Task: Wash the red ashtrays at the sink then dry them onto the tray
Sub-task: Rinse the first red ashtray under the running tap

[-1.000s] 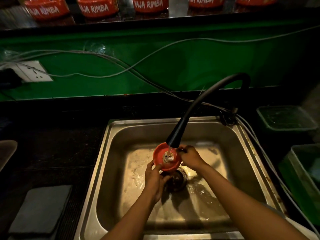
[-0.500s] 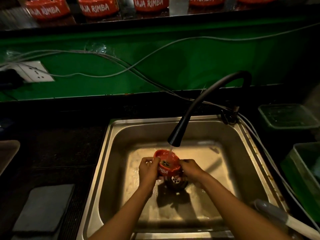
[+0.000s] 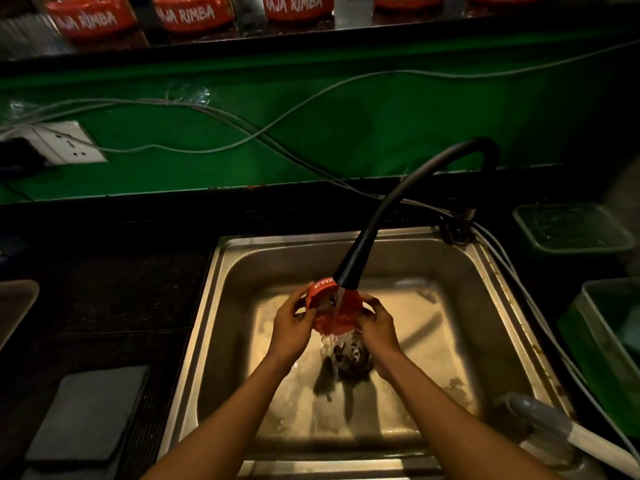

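Observation:
Under the black faucet spout (image 3: 349,271) I hold a red ashtray (image 3: 341,313) with white lettering, tilted over the steel sink (image 3: 485,306). Water runs from the spout onto the ashtray and spills down toward the drain (image 3: 353,358). My left hand (image 3: 292,323) grips its left rim and my right hand (image 3: 377,327) grips its right side. Several more red ashtrays (image 3: 194,13) stand in a row on the shelf at the top. A tray corner (image 3: 17,306) shows at the left edge.
Grey cables (image 3: 242,133) hang across the green wall, with a wall socket (image 3: 65,143) at left. A dark pad (image 3: 90,414) lies on the counter left of the sink. Green plastic tubs (image 3: 571,230) sit at right. A grey-handled brush (image 3: 540,420) rests on the sink's near right corner.
The ashtray has been turned and lifted a little closer to the spout, now tipping so water pours off its lower edge. Both hands kept hold of it.

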